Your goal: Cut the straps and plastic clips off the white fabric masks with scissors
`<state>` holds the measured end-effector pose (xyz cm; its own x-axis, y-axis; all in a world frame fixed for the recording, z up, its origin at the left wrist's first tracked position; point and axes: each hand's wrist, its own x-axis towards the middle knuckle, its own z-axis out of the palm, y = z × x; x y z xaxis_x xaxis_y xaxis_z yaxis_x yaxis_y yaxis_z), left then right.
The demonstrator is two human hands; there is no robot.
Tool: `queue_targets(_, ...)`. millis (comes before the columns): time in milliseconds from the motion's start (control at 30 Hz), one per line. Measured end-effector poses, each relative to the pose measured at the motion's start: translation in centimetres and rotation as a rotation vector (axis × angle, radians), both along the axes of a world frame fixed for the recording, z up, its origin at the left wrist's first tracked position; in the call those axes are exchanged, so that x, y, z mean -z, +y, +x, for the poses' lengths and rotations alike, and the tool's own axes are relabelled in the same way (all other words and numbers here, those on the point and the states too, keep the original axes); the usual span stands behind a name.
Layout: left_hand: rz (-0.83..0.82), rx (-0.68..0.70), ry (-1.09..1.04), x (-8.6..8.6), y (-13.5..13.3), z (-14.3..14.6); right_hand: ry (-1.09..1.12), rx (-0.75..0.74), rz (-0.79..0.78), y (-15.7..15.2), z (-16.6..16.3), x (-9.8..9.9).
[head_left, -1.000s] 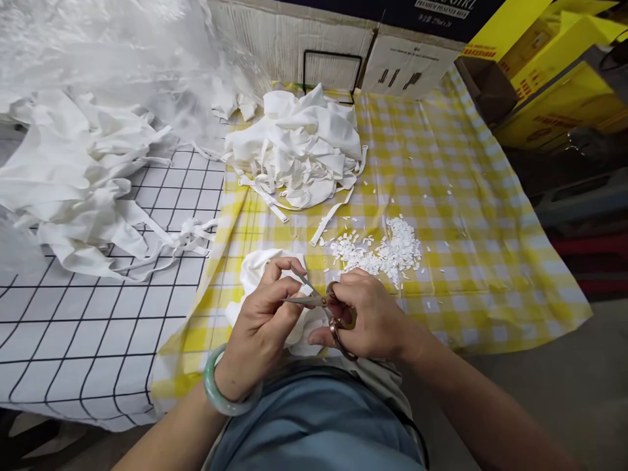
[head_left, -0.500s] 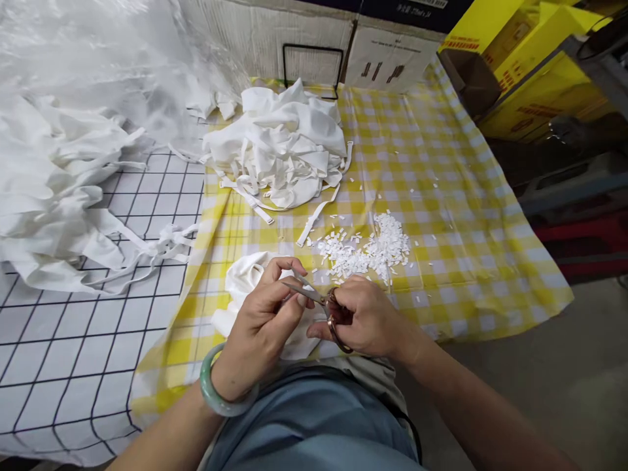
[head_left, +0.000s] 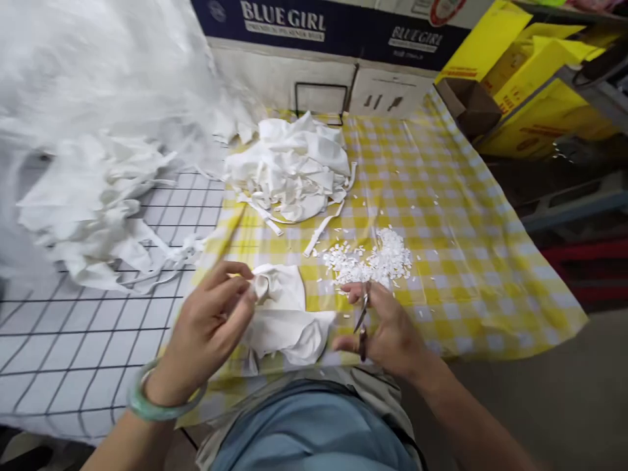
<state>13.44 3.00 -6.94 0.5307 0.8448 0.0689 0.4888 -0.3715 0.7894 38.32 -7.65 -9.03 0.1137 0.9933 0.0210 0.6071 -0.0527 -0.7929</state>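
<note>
My left hand [head_left: 209,330] pinches the edge of a white cloth piece [head_left: 284,320] that lies at the near edge of the yellow checked tablecloth [head_left: 441,216]. My right hand [head_left: 387,327] is closed round small scissors [head_left: 363,317], blades pointing up and away from the cloth. A pile of small white cut bits [head_left: 377,258] lies just beyond my right hand. A green bangle [head_left: 157,405] circles my left wrist.
A heap of white cloth pieces with straps [head_left: 294,170] sits at the back of the checked cloth. More white fabric [head_left: 98,209] and clear plastic lie on the black-grid cloth [head_left: 73,340] at left. Cardboard boxes [head_left: 343,39] and yellow boxes [head_left: 540,78] stand behind.
My hands have parted: the scissors came away from the cloth to the right, my left hand moved left still holding the cloth. The camera view tilted upward.
</note>
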Motion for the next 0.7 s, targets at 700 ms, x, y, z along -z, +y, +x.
queue_targets(700, 0.473, -0.413, -0.227, -6.2, 13.7, 8.5, -0.147, 0.206, 0.353, 24.9, -0.1, -9.5)
